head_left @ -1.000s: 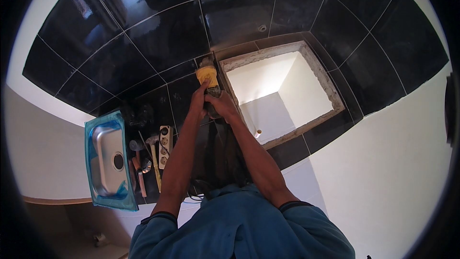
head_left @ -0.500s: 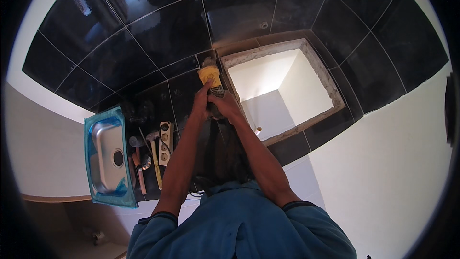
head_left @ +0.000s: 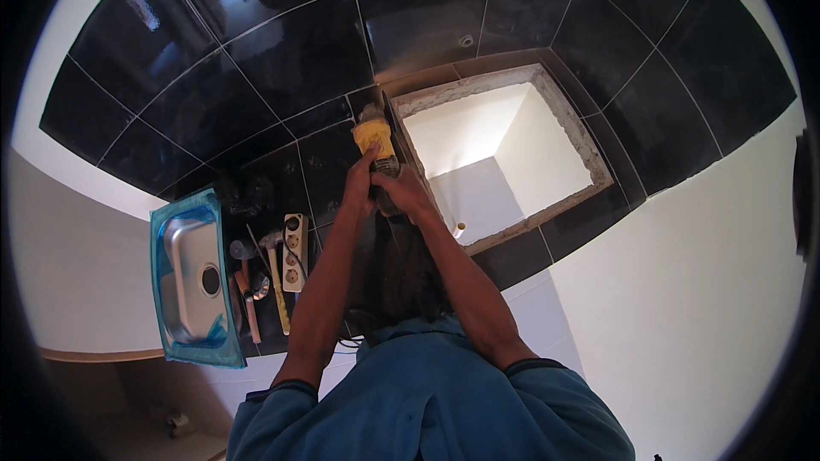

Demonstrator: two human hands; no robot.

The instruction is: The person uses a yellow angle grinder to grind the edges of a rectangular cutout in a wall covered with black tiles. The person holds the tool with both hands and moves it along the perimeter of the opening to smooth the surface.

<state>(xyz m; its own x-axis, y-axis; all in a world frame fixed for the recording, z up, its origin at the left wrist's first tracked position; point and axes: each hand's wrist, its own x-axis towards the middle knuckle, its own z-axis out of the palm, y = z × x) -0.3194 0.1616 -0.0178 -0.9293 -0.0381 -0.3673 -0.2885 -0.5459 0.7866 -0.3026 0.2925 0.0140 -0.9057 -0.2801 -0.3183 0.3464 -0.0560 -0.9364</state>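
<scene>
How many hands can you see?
2. The left hand and the right hand are close together on the yellow power tool, left of the square hole. No other hands show.

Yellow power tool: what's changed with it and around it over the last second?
The yellow power tool has eased slightly back from the tiled wall, toward the person, along with the left hand and right hand. Nothing was taken up or let go; both hands stay on it. The sink and socket strip lie as they were.
</scene>
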